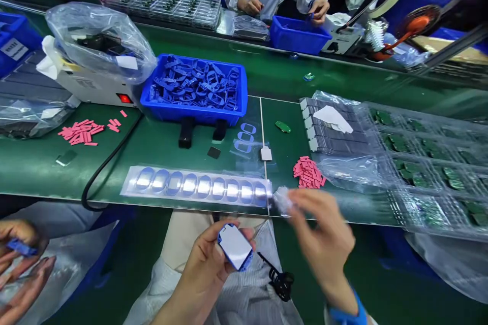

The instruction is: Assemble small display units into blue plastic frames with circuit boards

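My left hand (208,259) holds a small blue plastic housing with a pale, flat rectangular panel (235,247) facing up, above my lap. Fingers and thumb grip its edges. To the right, my right hand (324,231), slightly blurred, has its thumb and forefinger pinched at a crumpled piece of clear film (282,200) by the bench's front edge. Left of that film lies a strip of oval clear stickers (196,186). Beyond the strip are a small white block (266,153), a dark square (214,152) and several blue-rimmed oval outlines (246,137).
A blue bin (244,96) of blue housings stands behind. Pink strips lie in a right pile (308,172) and a left pile (81,132). Trays of green circuit boards (427,147) fill the right. A black cable (110,162) crosses the left. Co-workers' hands (249,6) appear opposite and lower left.
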